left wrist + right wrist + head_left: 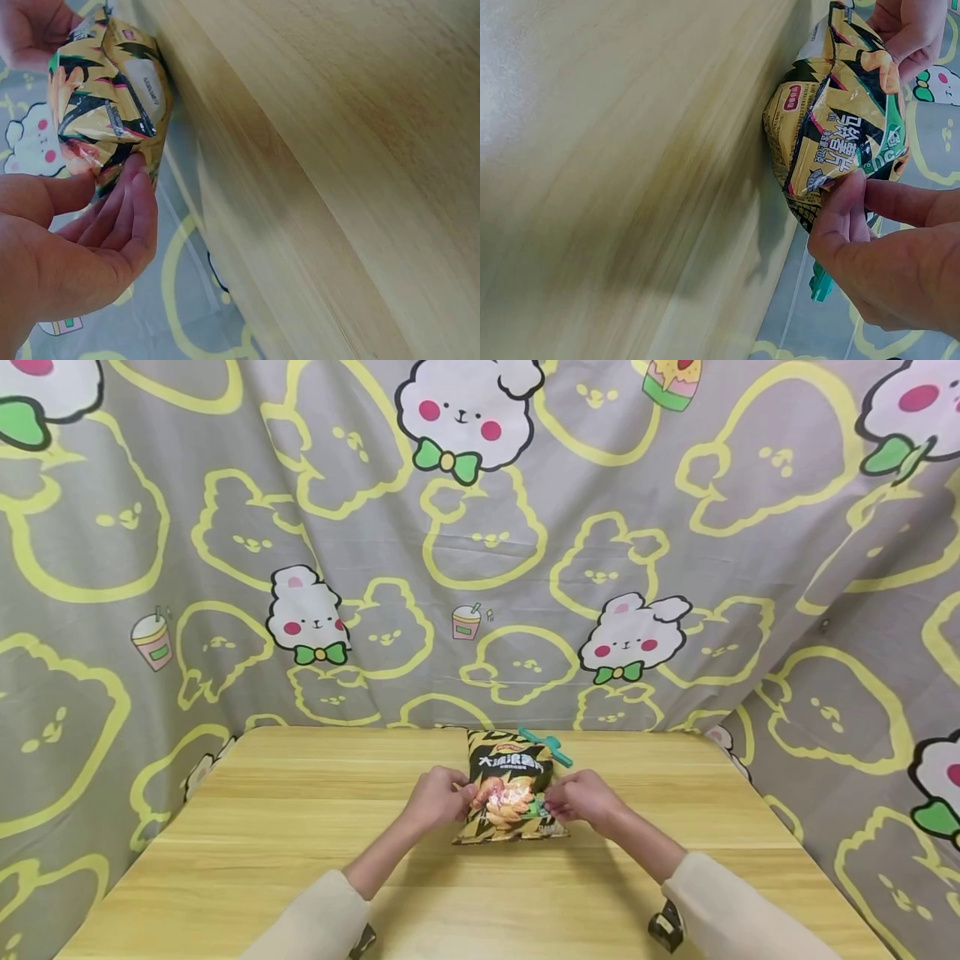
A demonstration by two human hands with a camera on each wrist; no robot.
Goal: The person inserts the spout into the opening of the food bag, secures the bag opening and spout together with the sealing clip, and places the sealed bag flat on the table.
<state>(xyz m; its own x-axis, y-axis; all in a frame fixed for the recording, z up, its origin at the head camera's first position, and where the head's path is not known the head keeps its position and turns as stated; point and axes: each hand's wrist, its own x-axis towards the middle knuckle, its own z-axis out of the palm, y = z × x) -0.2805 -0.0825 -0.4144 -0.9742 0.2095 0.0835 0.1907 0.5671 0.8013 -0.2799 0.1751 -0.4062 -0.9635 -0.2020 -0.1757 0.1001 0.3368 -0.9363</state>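
Note:
A black and gold potato chip bag (510, 781), puffed up, is near the far edge of the wooden table, its printed front facing up. My left hand (438, 795) pinches its left side between thumb and fingers, also clear in the left wrist view. On the opposite side my right hand (889, 251) pinches the bag's lower right edge. Whether the bag rests fully on the table or is slightly raised, I cannot tell. A teal bag clip (547, 747) lies just behind the bag's upper right corner, touched by neither hand.
The wooden table (300, 827) ends right behind the bag and clip. A grey curtain (510, 652) with yellow outlines and white cartoon rabbits hangs behind and along both sides. Dark wrist devices (666, 927) show beneath the sleeves.

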